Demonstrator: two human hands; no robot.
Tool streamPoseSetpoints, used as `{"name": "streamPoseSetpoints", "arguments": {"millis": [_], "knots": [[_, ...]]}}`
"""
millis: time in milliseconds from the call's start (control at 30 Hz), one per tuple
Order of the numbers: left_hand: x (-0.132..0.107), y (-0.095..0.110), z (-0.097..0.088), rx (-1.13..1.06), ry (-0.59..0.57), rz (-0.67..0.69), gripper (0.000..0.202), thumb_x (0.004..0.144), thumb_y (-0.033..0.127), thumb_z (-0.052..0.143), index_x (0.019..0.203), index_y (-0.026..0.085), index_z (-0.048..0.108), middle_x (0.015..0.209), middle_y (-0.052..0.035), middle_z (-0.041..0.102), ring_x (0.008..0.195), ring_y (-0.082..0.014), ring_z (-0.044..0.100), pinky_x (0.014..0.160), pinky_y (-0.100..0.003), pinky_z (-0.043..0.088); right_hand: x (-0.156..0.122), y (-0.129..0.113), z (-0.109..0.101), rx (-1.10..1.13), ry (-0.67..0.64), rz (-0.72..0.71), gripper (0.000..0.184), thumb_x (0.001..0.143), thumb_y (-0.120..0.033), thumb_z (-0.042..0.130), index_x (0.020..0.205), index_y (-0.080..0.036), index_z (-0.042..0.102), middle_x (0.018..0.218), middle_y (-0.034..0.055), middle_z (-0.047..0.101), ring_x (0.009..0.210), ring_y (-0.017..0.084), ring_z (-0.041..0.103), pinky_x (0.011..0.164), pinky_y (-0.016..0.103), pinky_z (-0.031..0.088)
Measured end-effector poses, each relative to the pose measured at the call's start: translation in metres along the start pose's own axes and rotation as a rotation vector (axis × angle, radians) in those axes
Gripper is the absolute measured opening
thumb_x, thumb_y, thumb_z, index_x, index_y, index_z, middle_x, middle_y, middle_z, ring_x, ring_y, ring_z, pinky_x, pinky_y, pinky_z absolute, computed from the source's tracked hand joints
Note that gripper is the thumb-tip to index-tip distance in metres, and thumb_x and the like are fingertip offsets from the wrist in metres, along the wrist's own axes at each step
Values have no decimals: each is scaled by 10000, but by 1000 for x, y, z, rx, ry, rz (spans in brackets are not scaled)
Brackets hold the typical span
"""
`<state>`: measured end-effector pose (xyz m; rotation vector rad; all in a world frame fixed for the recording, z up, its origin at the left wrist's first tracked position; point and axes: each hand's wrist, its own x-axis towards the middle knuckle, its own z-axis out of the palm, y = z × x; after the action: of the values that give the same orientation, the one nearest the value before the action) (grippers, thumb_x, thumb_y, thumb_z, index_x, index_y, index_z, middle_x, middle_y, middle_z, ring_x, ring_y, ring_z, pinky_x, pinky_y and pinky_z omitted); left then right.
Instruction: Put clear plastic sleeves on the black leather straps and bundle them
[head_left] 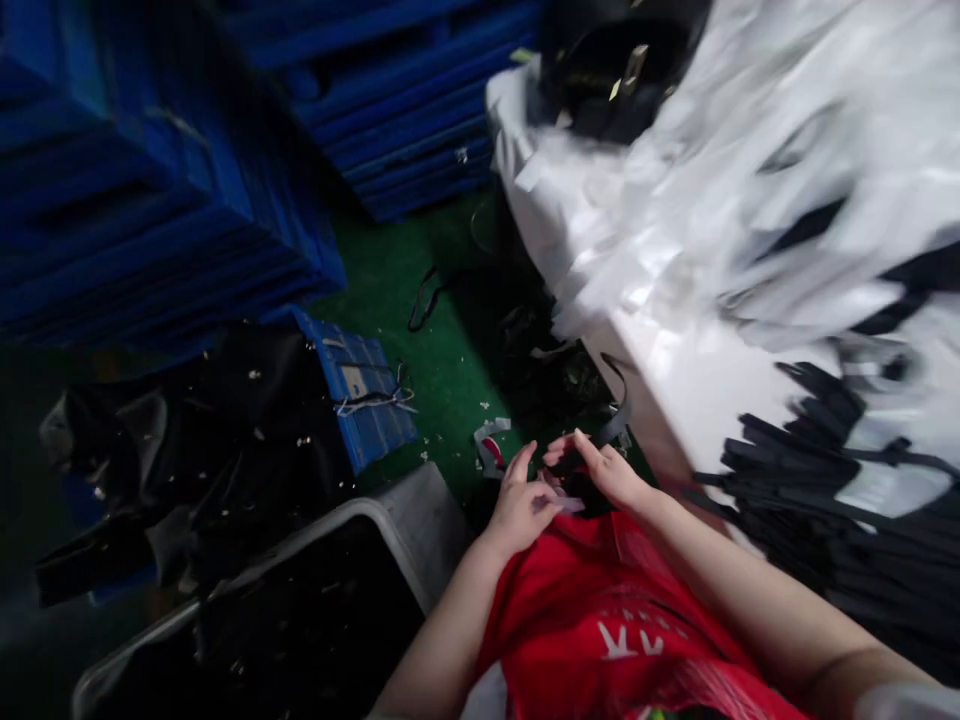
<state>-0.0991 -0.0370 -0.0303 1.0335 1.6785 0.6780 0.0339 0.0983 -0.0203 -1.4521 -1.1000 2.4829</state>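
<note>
In front of a red apron (637, 600) both of my hands come together low in the view. My left hand (519, 508) has its fingers stretched, thumb apart from the rest. At its thumb is a small pale, see-through strip (566, 504); whether the hand grips it is unclear. My right hand (609, 472), fingers extended and apart, faces the left one and holds nothing that I can see. Beyond the hands, a grey and red scrap (491, 450) lies on the green floor. A dark strap (616, 425) hangs at the table's edge close to my right hand.
On the right stands a white table (667, 390) with heaped white wrapping (675, 240) and many black straps (810, 480). Blue stacks (420, 110) rise at the back. At left are a grey bin (427, 510), black goods (247, 420) and a tied blue bundle (367, 385).
</note>
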Motion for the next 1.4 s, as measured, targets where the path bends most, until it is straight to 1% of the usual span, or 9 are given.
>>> {"name": "streamPoseSetpoints", "arguments": {"millis": [167,400,533,667,800,933,1133,1267,1400], "knots": [[16,93,-39,69,-464,239,123,782,164,633,727,193,739,956,-63,677,903,-193,632,862,-322,486,-76,-89,-6,240,78,-276,624,823,-751,530,876,-163,733,822,95,726,754,181,670,765,328,531],[61,175,-42,351,-655,304,96,740,211,638,669,158,673,747,-12,591,726,-151,566,673,-251,398,-205,-130,-116,345,593,-700,527,801,-672,639,805,-151,723,812,82,711,787,186,655,797,326,515],[84,223,-2,399,-660,342,137,777,268,624,700,162,666,759,-20,614,732,-162,567,677,-257,405,-280,-107,-190,324,935,-814,504,757,-655,697,821,-155,728,898,94,715,867,209,652,767,312,520],[109,264,66,417,-721,429,101,772,244,611,718,168,650,770,-20,637,758,-169,580,714,-263,425,-341,-62,-264,344,1223,-808,487,685,-617,779,866,-167,739,950,90,715,895,213,648,768,302,529],[129,287,133,461,-806,465,111,768,259,612,710,170,645,771,-31,652,779,-186,598,752,-291,453,-378,-2,-329,345,1372,-695,545,691,-653,749,923,-161,737,958,91,714,821,190,638,748,302,533],[148,291,171,416,-738,427,136,751,290,616,686,175,644,1013,-92,708,960,-235,643,918,-372,476,-392,48,-387,302,1429,-510,510,778,-627,668,978,-161,722,911,84,708,800,194,647,731,311,539],[174,294,157,325,-635,358,371,760,541,646,707,178,699,1039,-116,740,1014,-287,672,985,-426,498,-385,88,-457,136,1538,-147,270,724,-219,782,553,-148,586,837,106,674,1043,273,616,947,373,485],[188,295,129,364,-594,278,519,712,668,661,908,198,763,1031,-88,759,1018,-304,688,975,-407,526,-367,102,-472,60,1611,-11,129,804,-221,731,778,-119,658,1256,126,611,1266,256,497,1118,469,348],[190,296,105,416,-566,239,532,671,690,686,894,214,768,1037,-68,762,1035,-311,694,959,-379,546,-350,110,-479,94,1644,62,225,883,-323,668,1010,-137,668,1312,124,573,1298,272,465,1124,527,319]]}}
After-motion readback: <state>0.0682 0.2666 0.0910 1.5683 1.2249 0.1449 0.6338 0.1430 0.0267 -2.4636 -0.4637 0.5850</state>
